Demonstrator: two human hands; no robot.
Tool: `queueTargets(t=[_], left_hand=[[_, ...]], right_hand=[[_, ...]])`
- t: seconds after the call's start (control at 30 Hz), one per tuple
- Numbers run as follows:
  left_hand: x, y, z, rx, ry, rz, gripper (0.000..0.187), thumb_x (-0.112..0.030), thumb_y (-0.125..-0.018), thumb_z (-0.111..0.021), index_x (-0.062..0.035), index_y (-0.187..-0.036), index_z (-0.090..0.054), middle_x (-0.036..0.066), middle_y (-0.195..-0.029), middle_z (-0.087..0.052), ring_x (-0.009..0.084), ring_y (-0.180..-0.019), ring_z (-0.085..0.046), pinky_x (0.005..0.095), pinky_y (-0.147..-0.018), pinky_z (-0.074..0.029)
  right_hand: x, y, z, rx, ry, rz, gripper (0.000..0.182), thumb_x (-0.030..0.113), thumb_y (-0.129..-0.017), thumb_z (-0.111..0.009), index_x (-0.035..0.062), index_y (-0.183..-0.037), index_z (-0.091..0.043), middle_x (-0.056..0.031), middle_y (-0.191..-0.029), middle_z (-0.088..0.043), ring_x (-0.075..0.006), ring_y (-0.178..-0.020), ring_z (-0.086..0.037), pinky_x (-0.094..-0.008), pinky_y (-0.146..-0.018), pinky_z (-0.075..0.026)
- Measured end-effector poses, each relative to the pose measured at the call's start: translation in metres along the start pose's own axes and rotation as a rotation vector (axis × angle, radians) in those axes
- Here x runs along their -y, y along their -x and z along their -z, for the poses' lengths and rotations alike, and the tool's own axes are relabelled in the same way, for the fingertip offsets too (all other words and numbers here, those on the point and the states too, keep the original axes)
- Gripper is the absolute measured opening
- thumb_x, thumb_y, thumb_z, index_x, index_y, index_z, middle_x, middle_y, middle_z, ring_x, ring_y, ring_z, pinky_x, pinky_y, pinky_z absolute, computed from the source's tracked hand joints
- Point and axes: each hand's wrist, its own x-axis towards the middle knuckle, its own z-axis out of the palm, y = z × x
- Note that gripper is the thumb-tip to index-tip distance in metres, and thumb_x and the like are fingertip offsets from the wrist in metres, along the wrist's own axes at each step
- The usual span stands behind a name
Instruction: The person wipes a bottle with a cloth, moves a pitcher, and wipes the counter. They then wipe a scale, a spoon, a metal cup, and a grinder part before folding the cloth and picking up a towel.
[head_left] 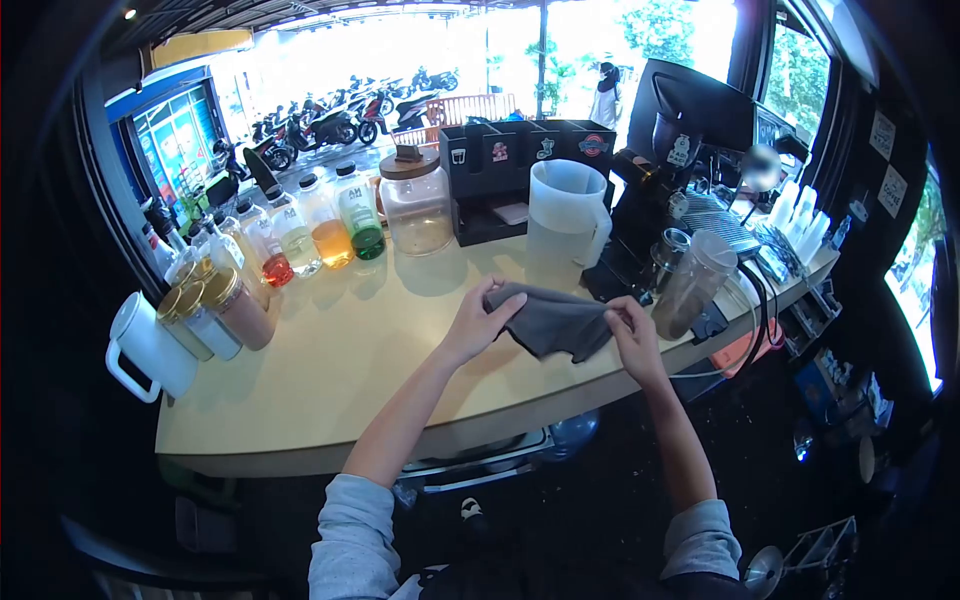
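Observation:
A dark grey cloth (552, 322) hangs stretched between both hands above the wooden counter (330, 370). My left hand (484, 318) pinches its left corner between thumb and fingers. The cloth's right corner is pinched by my right hand (630, 335). Its lower edge droops in loose folds. Just behind the cloth stands a translucent white pitcher (565, 220). Right of my right hand is a tall clear container (692, 290) with brownish contents.
Bottles of coloured liquid (332, 235), a wooden-lidded glass jar (418, 210) and a black organizer (490, 190) line the back. A white jug (160, 345) and lidded jars (235, 305) stand left. A monitor (690, 110) is right. Outside, a person (606, 97) stands near motorcycles.

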Motion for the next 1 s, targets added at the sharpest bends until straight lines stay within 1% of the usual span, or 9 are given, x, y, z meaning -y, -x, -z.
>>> queueTargets(t=[0.2,0.27,0.3,0.37,0.47,0.57,0.7,0.93,1.0], left_hand=[[-0.046,0.042,-0.055,-0.025,0.239,0.067,0.027,-0.022,-0.088,-0.062,-0.0023,-0.106,-0.057,0.003,-0.086,-0.061,0.0066,-0.079,-0.055,0.0226,-0.070,-0.046],[-0.063,0.064,-0.060,0.018,0.234,0.108,0.027,-0.022,-0.088,-0.063,-0.0025,-0.107,-0.058,0.004,-0.089,-0.061,0.0069,-0.083,-0.056,0.0230,-0.074,-0.046],[-0.073,0.077,-0.060,0.137,0.051,0.066,0.026,-0.021,-0.087,-0.063,-0.0028,-0.105,-0.060,0.004,-0.091,-0.062,0.0074,-0.087,-0.056,0.0239,-0.078,-0.046],[-0.075,0.099,-0.058,0.229,-0.201,-0.057,0.019,-0.017,-0.086,-0.064,-0.0040,-0.101,-0.063,0.001,-0.094,-0.061,0.0064,-0.084,-0.056,0.0225,-0.075,-0.045],[-0.098,0.131,-0.040,0.100,-0.285,0.093,0.019,-0.017,-0.086,-0.063,-0.0038,-0.100,-0.063,0.001,-0.094,-0.061,0.0064,-0.079,-0.056,0.0236,-0.073,-0.045],[-0.116,0.148,-0.021,-0.158,-0.213,0.117,0.023,-0.017,-0.086,-0.062,-0.0028,-0.103,-0.059,0.002,-0.087,-0.060,0.0064,-0.076,-0.056,0.0221,-0.066,-0.047],[-0.128,0.168,-0.002,-0.412,0.017,0.132,0.025,-0.018,-0.088,-0.061,-0.0044,-0.107,-0.052,0.001,-0.089,-0.058,0.0074,-0.076,-0.059,0.0223,-0.063,-0.050],[-0.159,0.245,0.064,-0.553,0.012,0.116,0.032,-0.013,-0.088,-0.061,-0.0014,-0.117,-0.052,0.002,-0.097,-0.059,0.0097,-0.088,-0.060,0.0249,-0.075,-0.052],[-0.167,0.270,0.088,-0.409,-0.308,0.137,0.030,-0.010,-0.087,-0.062,-0.0011,-0.115,-0.055,0.003,-0.099,-0.061,0.0094,-0.090,-0.059,0.0245,-0.081,-0.049]], right_hand=[[0.043,0.031,0.022,0.076,0.104,0.177,0.039,0.003,-0.085,-0.055,0.0032,-0.123,-0.046,-0.0058,-0.106,-0.051,-0.0114,-0.095,-0.047,-0.0241,-0.083,-0.038],[0.048,0.042,0.010,0.301,-0.252,0.145,0.049,0.003,-0.083,-0.057,0.0037,-0.130,-0.043,-0.0090,-0.119,-0.050,-0.0138,-0.110,-0.047,-0.0256,-0.089,-0.038],[0.063,0.051,0.006,0.475,-0.571,-0.073,0.052,0.005,-0.082,-0.059,0.0041,-0.131,-0.042,-0.0096,-0.129,-0.047,-0.0153,-0.120,-0.043,-0.0267,-0.092,-0.038],[0.065,0.061,-0.008,0.607,-0.665,-0.112,0.052,0.005,-0.082,-0.060,0.0037,-0.131,-0.042,-0.0084,-0.125,-0.048,-0.0146,-0.115,-0.046,-0.0270,-0.091,-0.039],[0.053,0.074,-0.035,0.756,-0.686,-0.134,0.047,0.009,-0.081,-0.065,0.0024,-0.124,-0.047,-0.0061,-0.112,-0.053,-0.0127,-0.096,-0.052,-0.0275,-0.085,-0.042],[0.058,0.098,-0.063,0.282,-0.402,0.068,0.038,0.016,-0.074,-0.075,0.0038,-0.101,-0.052,-0.0036,-0.095,-0.054,-0.0121,-0.084,-0.053,-0.0272,-0.077,-0.044],[0.113,0.125,-0.080,0.504,-0.327,0.333,0.027,0.013,-0.075,-0.073,0.0025,-0.093,-0.054,-0.0046,-0.081,-0.056,-0.0140,-0.071,-0.055,-0.0278,-0.068,-0.046],[0.100,0.094,-0.116,0.653,-0.521,0.184,0.017,0.000,-0.082,-0.061,-0.0022,-0.099,-0.063,-0.0082,-0.087,-0.064,-0.0125,-0.079,-0.059,-0.0245,-0.069,-0.047],[0.107,0.075,-0.120,0.670,-0.539,0.223,0.017,-0.001,-0.082,-0.060,-0.0017,-0.099,-0.064,-0.0062,-0.085,-0.062,-0.0110,-0.080,-0.057,-0.0232,-0.070,-0.045]])
